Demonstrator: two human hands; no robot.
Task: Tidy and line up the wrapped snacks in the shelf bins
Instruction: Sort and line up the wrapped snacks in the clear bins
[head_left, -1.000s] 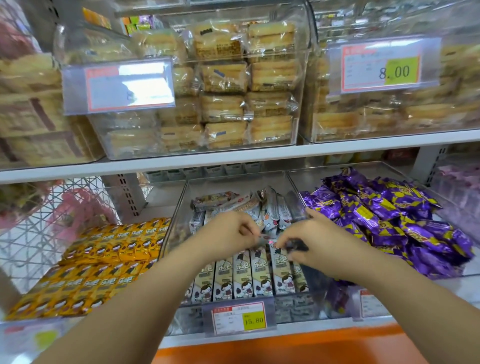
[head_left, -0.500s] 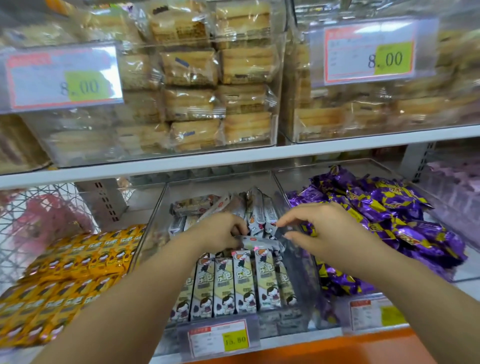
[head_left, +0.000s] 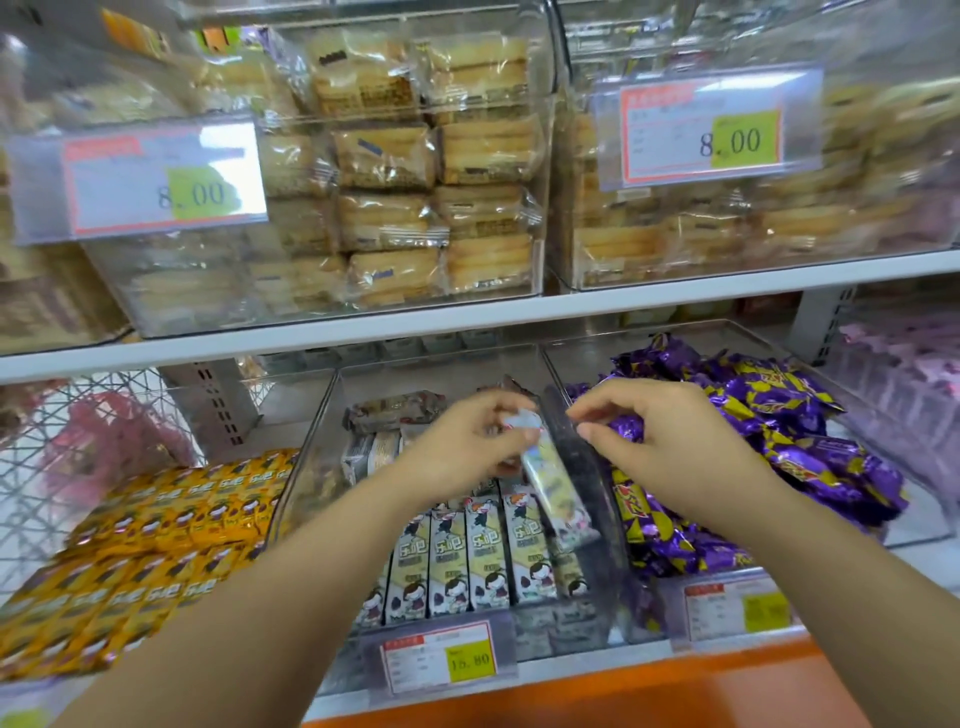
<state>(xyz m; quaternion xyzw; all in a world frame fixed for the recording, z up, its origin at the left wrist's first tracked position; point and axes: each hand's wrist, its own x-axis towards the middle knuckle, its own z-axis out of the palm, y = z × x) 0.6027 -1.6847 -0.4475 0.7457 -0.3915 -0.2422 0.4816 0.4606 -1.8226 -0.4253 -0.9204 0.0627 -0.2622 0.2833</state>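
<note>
At the right wall of the clear plastic bin (head_left: 587, 467), left hand (head_left: 462, 441) pinches a tilted cream cartoon-printed wrapped bar (head_left: 556, 491), likely to slot it in line; right hand (head_left: 670, 441) hovers loose, empty.

Snack bars (head_left: 470, 561) stand in the middle bin (head_left: 311, 441), between packets (head_left: 156, 545) left and candies (head_left: 779, 415) right

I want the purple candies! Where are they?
In the head view, the purple candies are heaped in the lower shelf's right-hand bin, just past the right hand, next to the middle bin of cartoon snack bars.
</note>
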